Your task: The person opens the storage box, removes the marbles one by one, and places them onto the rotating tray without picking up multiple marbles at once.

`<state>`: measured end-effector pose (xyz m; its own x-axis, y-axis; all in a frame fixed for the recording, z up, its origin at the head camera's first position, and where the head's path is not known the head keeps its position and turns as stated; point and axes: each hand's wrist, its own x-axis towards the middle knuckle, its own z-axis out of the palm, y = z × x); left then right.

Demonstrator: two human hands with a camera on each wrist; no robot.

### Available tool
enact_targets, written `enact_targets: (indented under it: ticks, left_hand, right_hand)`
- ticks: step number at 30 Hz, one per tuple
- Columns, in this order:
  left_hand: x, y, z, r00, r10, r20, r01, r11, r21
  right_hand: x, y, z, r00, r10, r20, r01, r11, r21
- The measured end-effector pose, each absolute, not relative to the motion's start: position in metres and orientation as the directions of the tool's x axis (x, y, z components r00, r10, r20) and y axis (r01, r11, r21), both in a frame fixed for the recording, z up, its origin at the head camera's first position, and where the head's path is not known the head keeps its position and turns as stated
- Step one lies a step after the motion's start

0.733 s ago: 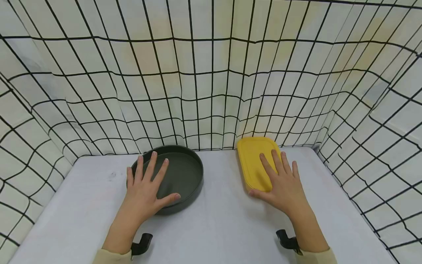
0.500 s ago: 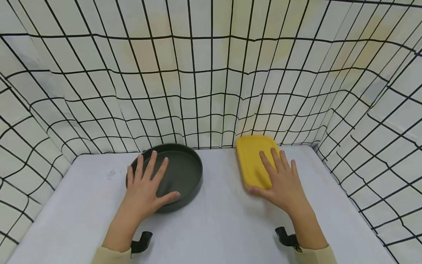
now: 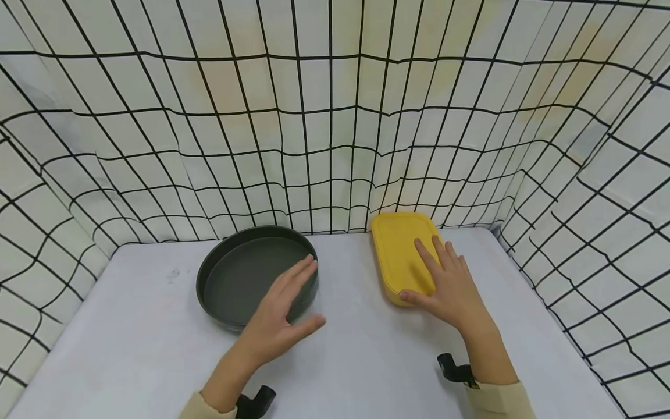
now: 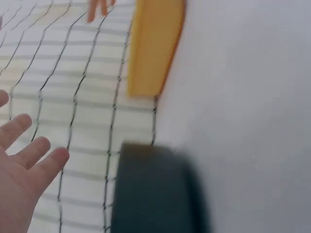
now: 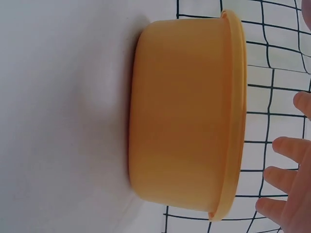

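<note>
Yellow container (image 3: pixel 396 250) is sitting right of the dark pan (image 3: pixel 251 273) on our worktop (image 3: pixel 361 361), and we've got our right hand (image 3: pixel 451 291) just above it, fingers spread wide. Our left hand (image 3: pixel 272 323) is by the pan's right side, fingers straight, thumb sticking out.

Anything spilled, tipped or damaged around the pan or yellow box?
Nothing looks spilled, tipped or damaged; the dark pan and yellow box sit upright. Only a faint grey mark left of the pan stands out against the white tabletop.
</note>
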<state>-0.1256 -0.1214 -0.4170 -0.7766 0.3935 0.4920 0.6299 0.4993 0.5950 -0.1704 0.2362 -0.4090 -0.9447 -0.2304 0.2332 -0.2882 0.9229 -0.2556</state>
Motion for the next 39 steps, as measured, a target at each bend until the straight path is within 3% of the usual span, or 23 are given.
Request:
enact_targets:
  ticks: [4, 8, 11, 13, 18, 25, 30, 39]
  left_hand:
    - [-0.121, -0.094, -0.426, -0.786, 0.451, 0.423, 0.604, 0.417, 0.679]
    - [-0.121, -0.065, -0.433, -0.821, 0.502, 0.273, 0.476, 0.337, 0.812]
    - [-0.125, -0.046, -0.437, -0.835, 0.527, 0.161, 0.4, 0.378, 0.835]
    - [-0.13, -0.037, -0.439, -0.839, 0.531, 0.114, 0.402, 0.466, 0.788]
    - [-0.153, -0.014, -0.449, -0.873, 0.484, 0.061, 0.436, 0.718, 0.543]
    - [-0.177, 0.012, -0.461, -0.93, 0.366, 0.027, 0.349, 0.86, 0.372]
    - [-0.187, 0.025, -0.465, -0.954, 0.298, 0.039, 0.295, 0.902, 0.314]
    - [-0.193, 0.036, -0.471, -0.958, 0.278, 0.073, 0.285, 0.892, 0.35]
  right_hand:
    - [-0.174, 0.239, -0.414, -0.95, -0.23, 0.209, -0.281, 0.923, -0.263]
    - [-0.177, 0.242, -0.419, -0.954, -0.232, 0.188, -0.279, 0.917, -0.285]
    - [-0.178, 0.243, -0.42, -0.955, -0.238, 0.175, -0.282, 0.914, -0.292]
    - [-0.178, 0.245, -0.421, -0.956, -0.24, 0.168, -0.28, 0.916, -0.287]
    - [-0.182, 0.25, -0.425, -0.959, -0.234, 0.162, -0.272, 0.924, -0.27]
    - [-0.186, 0.249, -0.433, -0.959, -0.253, 0.13, -0.281, 0.911, -0.301]
    - [-0.187, 0.247, -0.436, -0.954, -0.263, 0.144, -0.294, 0.911, -0.288]
    - [-0.184, 0.248, -0.437, -0.948, -0.284, 0.147, -0.314, 0.91, -0.271]
